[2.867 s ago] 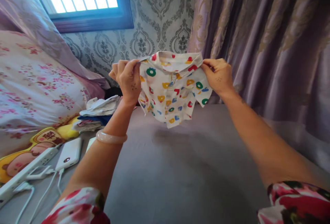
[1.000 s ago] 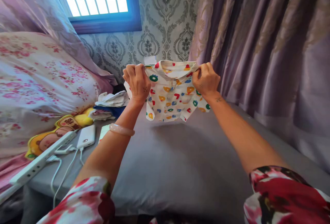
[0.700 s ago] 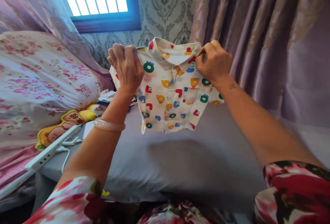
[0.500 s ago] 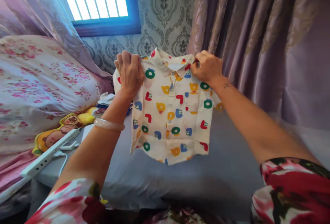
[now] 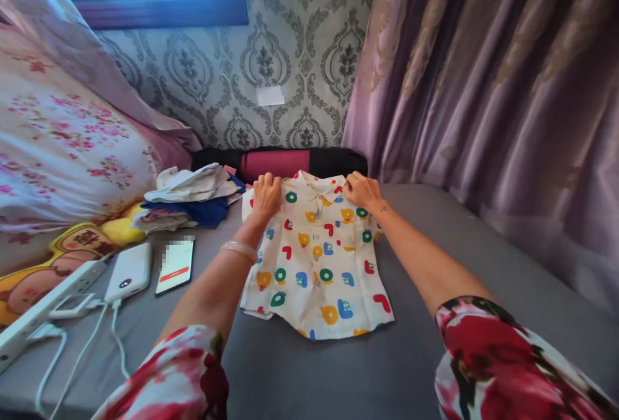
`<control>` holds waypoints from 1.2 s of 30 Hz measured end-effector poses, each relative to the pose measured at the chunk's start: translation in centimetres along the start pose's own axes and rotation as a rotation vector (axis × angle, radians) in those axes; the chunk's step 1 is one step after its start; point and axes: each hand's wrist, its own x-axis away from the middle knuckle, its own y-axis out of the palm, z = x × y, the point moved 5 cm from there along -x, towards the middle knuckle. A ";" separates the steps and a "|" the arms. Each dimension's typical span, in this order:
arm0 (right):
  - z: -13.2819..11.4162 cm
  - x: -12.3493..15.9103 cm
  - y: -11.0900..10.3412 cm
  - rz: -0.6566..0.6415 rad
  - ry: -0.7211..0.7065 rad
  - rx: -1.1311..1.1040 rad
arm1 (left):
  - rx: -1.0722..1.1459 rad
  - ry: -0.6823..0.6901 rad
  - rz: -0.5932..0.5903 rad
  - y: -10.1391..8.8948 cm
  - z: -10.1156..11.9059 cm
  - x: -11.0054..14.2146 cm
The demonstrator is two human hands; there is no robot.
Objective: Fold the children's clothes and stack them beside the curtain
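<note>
While both hands (image 5: 267,197) (image 5: 362,191) pinch the collared shirt (image 5: 315,268), it shows multicoloured motifs on white.

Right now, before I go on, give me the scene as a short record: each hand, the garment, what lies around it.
Left hand: grips the shirt at one shoulder
Right hand: grips it at the other shoulder
Shirt: white, colourful print, front up, spread on the grey sheet
Person's left: phone, power bank with a cable, power strip, clothes pile
Beyond shirt: long black-and-pink object, patterned wall
Person's right: purple curtain
</note>
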 end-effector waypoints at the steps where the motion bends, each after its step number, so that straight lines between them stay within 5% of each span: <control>1: 0.1 0.0 1.3 -0.024 0.003 0.003 | -0.021 0.012 -0.031 1.1 0.1 0.0; 8: 1.1 -1.0 8.5 -0.120 -0.027 0.005 | -0.061 0.081 -0.150 7.9 -0.2 -0.7; 16: 2.4 -2.5 14.0 -0.274 -0.092 0.021 | -0.038 0.091 -0.274 13.8 -0.1 -1.6; 22: 3.3 -3.5 16.5 -0.372 -0.088 0.033 | -0.065 0.116 -0.316 16.4 0.9 -2.9; 28: 3.8 -3.5 18.0 -0.392 -0.022 -0.065 | -0.035 0.021 -0.491 18.7 0.6 -3.7; 36: 4.8 -5.1 19.6 -0.627 0.236 -0.665 | 0.237 -0.066 -0.644 20.3 1.2 -6.2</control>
